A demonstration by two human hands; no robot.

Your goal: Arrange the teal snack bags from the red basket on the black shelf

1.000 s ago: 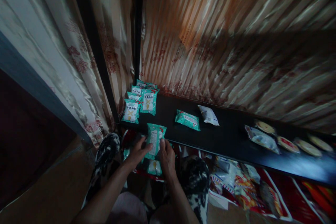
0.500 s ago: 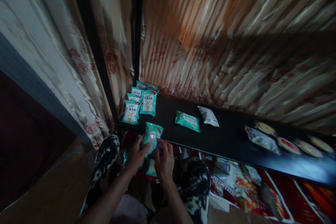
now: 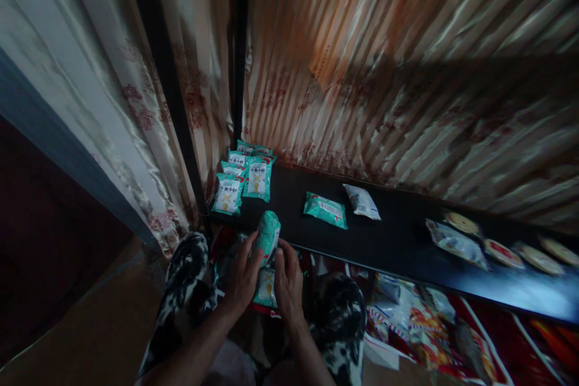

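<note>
A teal snack packet (image 3: 269, 234) is held between my two hands, turned edge-on above a box in front of me. My left hand (image 3: 245, 268) grips its left side with thumb and fingers. On the other side, the fingers of my right hand (image 3: 288, 277) curl against the packet. Below it, another teal packet (image 3: 266, 288) lies in the box between my knees. Several matching packets (image 3: 227, 194) stand in rows at the left end of the black shelf (image 3: 289, 199).
One teal packet (image 3: 325, 210) and a white packet (image 3: 362, 201) lie mid-shelf. A silvery packet (image 3: 456, 243) and several round items (image 3: 503, 253) are farther right. Under the shelf sits a box of mixed snack bags (image 3: 423, 319). A pleated curtain (image 3: 362, 84) hangs behind; a black post (image 3: 169, 72) stands left.
The teal packet in my hands has turned from showing its flat face to showing its narrow side. The packets on the shelf have stayed in place.
</note>
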